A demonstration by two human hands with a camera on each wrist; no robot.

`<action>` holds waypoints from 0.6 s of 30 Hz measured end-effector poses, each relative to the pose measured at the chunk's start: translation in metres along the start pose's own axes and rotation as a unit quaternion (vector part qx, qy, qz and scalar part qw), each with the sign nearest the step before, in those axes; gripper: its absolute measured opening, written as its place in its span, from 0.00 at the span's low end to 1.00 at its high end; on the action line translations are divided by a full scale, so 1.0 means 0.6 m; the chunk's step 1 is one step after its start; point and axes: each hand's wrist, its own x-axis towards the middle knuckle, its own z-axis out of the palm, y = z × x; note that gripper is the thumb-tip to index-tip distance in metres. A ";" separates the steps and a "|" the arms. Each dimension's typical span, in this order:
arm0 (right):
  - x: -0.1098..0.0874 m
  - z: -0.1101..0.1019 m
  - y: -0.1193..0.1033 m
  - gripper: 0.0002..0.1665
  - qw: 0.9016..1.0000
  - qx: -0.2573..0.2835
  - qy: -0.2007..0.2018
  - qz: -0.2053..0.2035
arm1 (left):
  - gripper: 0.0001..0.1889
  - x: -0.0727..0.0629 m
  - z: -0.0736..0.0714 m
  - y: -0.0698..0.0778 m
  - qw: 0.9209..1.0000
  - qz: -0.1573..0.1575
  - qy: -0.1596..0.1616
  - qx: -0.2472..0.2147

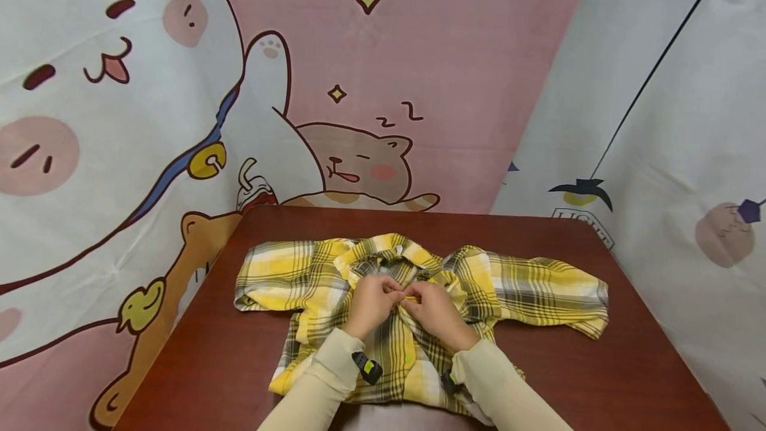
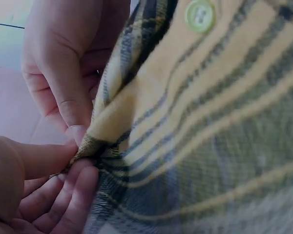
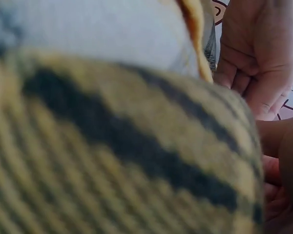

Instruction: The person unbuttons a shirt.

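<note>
a yellow, black, grey and white plaid shirt (image 1: 385, 354) lies front up, collar (image 1: 389, 243) on the far side, one sleeve (image 1: 275, 275) stretched to the left and the other (image 1: 547, 291) to the right. its body is creased and bunched around the middle, and a pale green button (image 2: 200, 15) shows on the yellow front edge. under it is a dark reddish-brown tabletop (image 1: 191, 364); beyond stands a hanging (image 1: 461, 85) printed with cartoon animals. two cream cuffs (image 1: 341, 361), with a black strap (image 1: 367, 368) at the left wrist, cover parts of the shirt's near half, and a blurred fold hides some fingertips from the right wrist view. the left hand (image 1: 372, 301) and right hand (image 1: 435, 314) meet at the upper front, the fingers of both pinching the cloth edge between them, below the collar.
</note>
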 end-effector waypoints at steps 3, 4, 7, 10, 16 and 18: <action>-0.001 -0.002 -0.001 0.03 1.000 -0.002 0.023 -0.008 | 0.02 0.000 0.002 -0.003 0.997 -0.020 -0.002 -0.076; -0.001 -0.003 -0.001 0.04 0.999 -0.002 0.037 -0.015 | 0.02 0.000 0.003 -0.005 0.993 -0.031 -0.002 -0.116; -0.001 -0.002 -0.001 0.06 0.994 -0.003 0.093 -0.052 | 0.06 0.001 0.004 -0.010 0.969 -0.066 0.002 -0.239; -0.002 0.005 0.001 0.06 0.984 -0.009 0.150 -0.092 | 0.09 0.000 0.004 -0.009 0.939 -0.094 0.009 -0.331; -0.012 0.021 0.006 0.06 0.968 0.008 0.209 -0.136 | 0.14 -0.002 -0.001 -0.008 0.910 -0.161 -0.023 -0.381; -0.014 0.024 0.008 0.07 0.964 0.017 0.220 -0.148 | 0.15 -0.003 -0.002 -0.010 0.905 -0.172 -0.036 -0.388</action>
